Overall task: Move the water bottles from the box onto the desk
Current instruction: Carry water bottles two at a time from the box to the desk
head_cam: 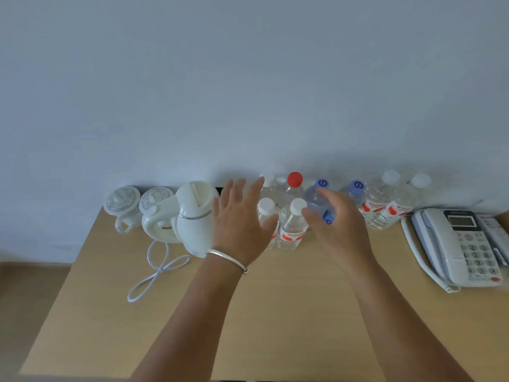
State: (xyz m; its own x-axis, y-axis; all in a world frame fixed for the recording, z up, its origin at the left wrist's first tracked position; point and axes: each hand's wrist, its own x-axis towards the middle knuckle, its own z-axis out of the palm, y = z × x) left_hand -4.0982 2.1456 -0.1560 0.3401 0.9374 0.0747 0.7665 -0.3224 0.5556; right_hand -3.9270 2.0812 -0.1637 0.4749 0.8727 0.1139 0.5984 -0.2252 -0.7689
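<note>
Several water bottles stand upright in a cluster at the back of the wooden desk (289, 299), against the wall. A red-capped bottle (292, 190) stands behind a white-capped bottle with a red label (294, 226). Two blue-capped bottles (319, 201) (355, 191) stand to the right, then two more white-capped ones (378, 208) (407, 202). My left hand (242, 224), with a silver bangle on the wrist, hovers open in front of the left bottles. My right hand (337, 224) is open with spread fingers just in front of the blue-capped bottle. No box is in view.
A white electric kettle (194, 216) with a looped white cord (159, 268) stands left of my left hand. Two lidded white cups (122, 204) (155, 201) sit further left. A white desk telephone (462, 244) occupies the right side. The desk's left edge drops to the floor.
</note>
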